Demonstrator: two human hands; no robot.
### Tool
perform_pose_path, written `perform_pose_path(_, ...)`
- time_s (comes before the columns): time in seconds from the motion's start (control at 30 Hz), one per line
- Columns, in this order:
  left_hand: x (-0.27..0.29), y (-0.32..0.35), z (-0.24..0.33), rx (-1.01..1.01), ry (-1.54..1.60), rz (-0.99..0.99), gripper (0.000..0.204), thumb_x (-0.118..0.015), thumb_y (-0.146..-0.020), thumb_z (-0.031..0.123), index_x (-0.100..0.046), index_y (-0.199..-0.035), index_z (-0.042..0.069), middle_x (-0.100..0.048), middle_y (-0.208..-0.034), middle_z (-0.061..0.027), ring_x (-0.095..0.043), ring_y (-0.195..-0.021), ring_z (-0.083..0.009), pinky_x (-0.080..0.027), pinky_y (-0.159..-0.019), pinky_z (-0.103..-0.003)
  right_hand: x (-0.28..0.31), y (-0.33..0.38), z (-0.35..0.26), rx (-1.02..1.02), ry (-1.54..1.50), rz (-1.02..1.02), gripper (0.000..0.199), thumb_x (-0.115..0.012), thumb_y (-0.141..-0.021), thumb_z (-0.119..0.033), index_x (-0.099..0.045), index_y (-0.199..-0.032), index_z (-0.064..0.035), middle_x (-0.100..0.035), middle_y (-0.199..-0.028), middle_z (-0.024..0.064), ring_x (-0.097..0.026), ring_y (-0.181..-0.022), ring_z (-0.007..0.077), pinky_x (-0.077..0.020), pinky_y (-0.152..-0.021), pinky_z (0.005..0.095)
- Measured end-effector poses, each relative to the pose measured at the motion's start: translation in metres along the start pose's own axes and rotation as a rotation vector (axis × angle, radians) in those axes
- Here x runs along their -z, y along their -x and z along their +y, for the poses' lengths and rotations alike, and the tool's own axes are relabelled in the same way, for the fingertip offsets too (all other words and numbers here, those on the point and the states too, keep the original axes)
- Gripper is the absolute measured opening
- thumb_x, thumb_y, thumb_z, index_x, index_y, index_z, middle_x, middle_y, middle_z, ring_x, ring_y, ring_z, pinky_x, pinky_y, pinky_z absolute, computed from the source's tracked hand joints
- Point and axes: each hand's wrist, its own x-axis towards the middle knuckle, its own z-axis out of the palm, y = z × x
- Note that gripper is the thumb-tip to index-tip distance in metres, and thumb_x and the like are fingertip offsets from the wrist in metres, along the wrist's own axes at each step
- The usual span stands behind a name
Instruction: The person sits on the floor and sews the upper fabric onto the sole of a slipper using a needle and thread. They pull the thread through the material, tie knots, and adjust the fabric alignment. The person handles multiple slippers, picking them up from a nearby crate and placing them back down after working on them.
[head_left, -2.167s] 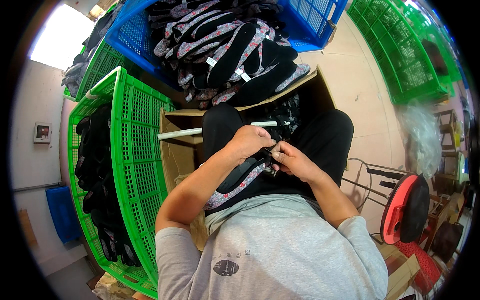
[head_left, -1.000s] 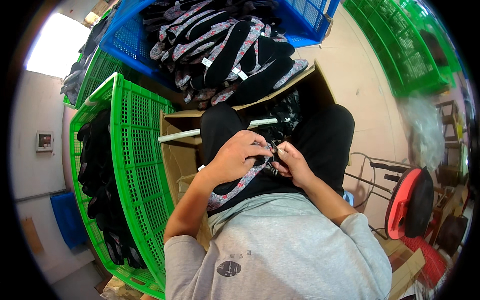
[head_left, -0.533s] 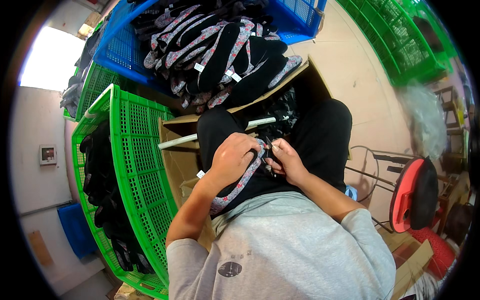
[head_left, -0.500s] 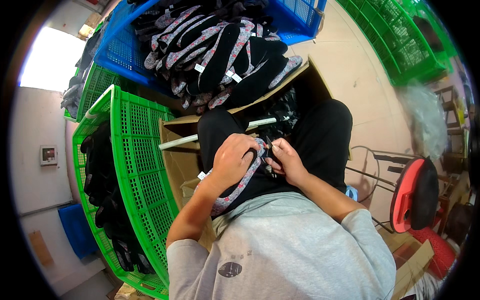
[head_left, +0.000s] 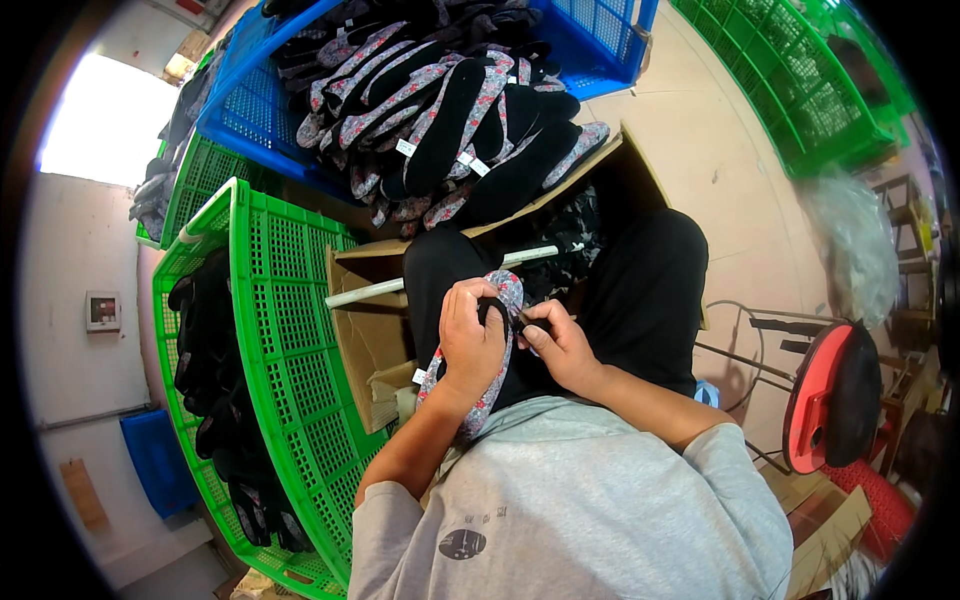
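Observation:
Over my lap, a floral fabric slipper (head_left: 509, 288) with black parts is held upright. My left hand (head_left: 468, 335) is closed round it, thumb pressed on the black opening near its top. A white tag shows beside my left wrist. At the slipper's right edge my right hand (head_left: 562, 348) is closed in a pinch, its fingertips against the slipper. A small dark pointed tool, like thread snips, appears to be in that hand, mostly hidden by the fingers. Ahead lies a heap of similar black and floral slippers (head_left: 437, 120), several with white tags.
A blue crate (head_left: 250, 118) stands behind the heap. On the left is a green crate (head_left: 290, 330) with black items inside. Between my knees sits a cardboard box (head_left: 352, 345), crossed by a white rod (head_left: 367, 293). A red and black round seat (head_left: 835, 395) stands at right.
The slipper has turned more upright, and its floral end faces up more. My left hand has shifted slightly right; my right hand has moved in against the slipper, and the dark tool shows less.

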Motion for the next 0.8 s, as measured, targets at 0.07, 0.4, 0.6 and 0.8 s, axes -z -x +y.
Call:
perform_pose_path(0.07, 0.000, -0.001, 0.000, -0.008, 0.000, 0.010, 0.020, -0.058, -0.075, -0.008, -0.054, -0.092, 0.002, -0.060, -0.096, -0.0145, -0.058, -0.093, -0.0332, -0.046, -0.085, -0.040, 0.000, 0.000, 0.003, 0.005, 0.065, -0.009, 0.020, -0.054, -0.102, -0.016, -0.046, -0.115, -0.0032, -0.059, -0.096, 0.0062, -0.058, -0.083, 0.0107, -0.0488, -0.077, 0.0250)
perform_pose_path(0.4, -0.004, 0.001, -0.001, -0.011, -0.041, 0.069, 0.019, -0.058, -0.075, -0.008, -0.054, -0.090, 0.002, -0.060, -0.095, -0.0136, -0.058, -0.092, -0.0326, -0.046, -0.084, -0.039, -0.011, -0.004, 0.010, 0.076, 0.246, 0.096, 0.023, -0.058, -0.099, -0.018, -0.049, -0.112, -0.0016, -0.066, -0.088, 0.0128, -0.068, -0.079, 0.0226, -0.0523, -0.072, 0.0333)
perform_pose_path(0.6, -0.005, 0.002, -0.001, -0.007, -0.042, 0.084, 0.018, -0.059, -0.075, -0.007, -0.055, -0.091, 0.002, -0.061, -0.095, -0.0135, -0.058, -0.092, -0.0325, -0.046, -0.084, -0.040, -0.018, -0.007, 0.010, 0.101, 0.291, 0.149, 0.021, -0.057, -0.099, -0.018, -0.050, -0.110, -0.0015, -0.066, -0.084, 0.0120, -0.067, -0.075, 0.0226, -0.0518, -0.069, 0.0335)
perform_pose_path(0.8, -0.006, 0.003, -0.001, -0.016, -0.070, 0.077, 0.017, -0.059, -0.076, -0.006, -0.055, -0.091, 0.003, -0.061, -0.096, -0.0130, -0.058, -0.092, -0.0325, -0.046, -0.084, -0.040, -0.019, -0.007, 0.013, 0.112, 0.276, 0.173, 0.020, -0.057, -0.100, -0.019, -0.050, -0.108, -0.0016, -0.065, -0.081, 0.0115, -0.066, -0.072, 0.0216, -0.0514, -0.067, 0.0328)
